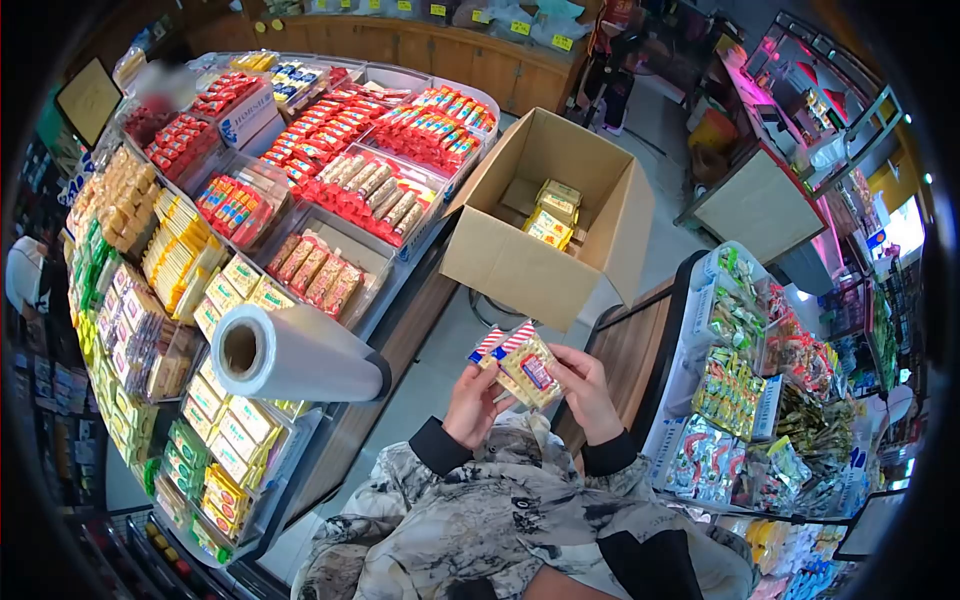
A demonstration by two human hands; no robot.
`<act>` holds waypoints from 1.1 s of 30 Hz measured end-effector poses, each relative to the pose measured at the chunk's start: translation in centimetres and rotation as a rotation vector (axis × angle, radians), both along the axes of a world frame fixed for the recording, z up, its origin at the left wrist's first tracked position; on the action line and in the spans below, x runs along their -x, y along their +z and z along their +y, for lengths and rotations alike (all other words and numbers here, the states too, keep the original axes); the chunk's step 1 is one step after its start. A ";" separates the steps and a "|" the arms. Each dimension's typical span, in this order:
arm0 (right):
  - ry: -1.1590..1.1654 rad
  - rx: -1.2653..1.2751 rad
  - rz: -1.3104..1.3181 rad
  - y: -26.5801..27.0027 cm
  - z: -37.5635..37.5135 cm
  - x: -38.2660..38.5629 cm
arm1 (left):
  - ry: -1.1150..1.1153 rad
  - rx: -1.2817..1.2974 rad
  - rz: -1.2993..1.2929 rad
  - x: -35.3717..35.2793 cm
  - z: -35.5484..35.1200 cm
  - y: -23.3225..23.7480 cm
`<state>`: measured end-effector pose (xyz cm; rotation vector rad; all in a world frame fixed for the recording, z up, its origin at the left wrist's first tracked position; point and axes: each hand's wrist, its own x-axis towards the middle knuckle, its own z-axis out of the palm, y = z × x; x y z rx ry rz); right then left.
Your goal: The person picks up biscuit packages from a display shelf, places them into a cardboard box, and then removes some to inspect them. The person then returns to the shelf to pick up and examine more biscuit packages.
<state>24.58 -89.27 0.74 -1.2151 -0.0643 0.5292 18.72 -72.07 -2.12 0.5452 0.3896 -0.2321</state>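
Note:
Two small snack packets with red-and-white striped tops are held in front of my body, one partly overlapping the other. My left hand pinches the rear packet by its lower left side. With its thumb on the front, my right hand grips the right edge of the nearer packet, which shows a pale, biscuit-like face and a blue-and-red label. Just beyond my hands stands an open cardboard box. Inside it lie several yellow packets against the far part of the bottom.
A tiered display stand of packaged snacks fills the left, with a large roll of clear plastic bags on it. At right is another snack stand. Tiled floor shows between them. A wooden counter runs along the back.

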 end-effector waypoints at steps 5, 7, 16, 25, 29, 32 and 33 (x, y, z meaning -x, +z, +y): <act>-0.128 0.041 -0.040 0.2 -0.5 -0.5 | 0.082 0.117 0.077 1.3 -0.1 -1.6; -0.191 -0.050 0.058 0.0 -0.9 -0.9 | 0.095 0.254 0.103 1.4 -0.3 -1.6; 0.109 -0.433 0.507 -2.3 -3.1 0.1 | -0.033 0.738 -0.028 3.0 -2.4 -1.7; 0.445 -0.766 0.920 -1.9 -1.0 3.0 | 0.003 0.711 -0.030 6.2 -1.6 -0.5; 0.598 -0.952 0.946 -2.8 -0.2 4.6 | 0.025 0.726 -0.005 7.6 -0.4 -0.7; 0.565 -0.769 0.786 -2.1 1.1 6.3 | 0.048 0.618 -0.002 9.3 1.1 -0.8; 0.514 -0.587 0.651 -1.7 1.8 7.1 | 0.053 0.616 -0.009 10.1 1.8 -0.6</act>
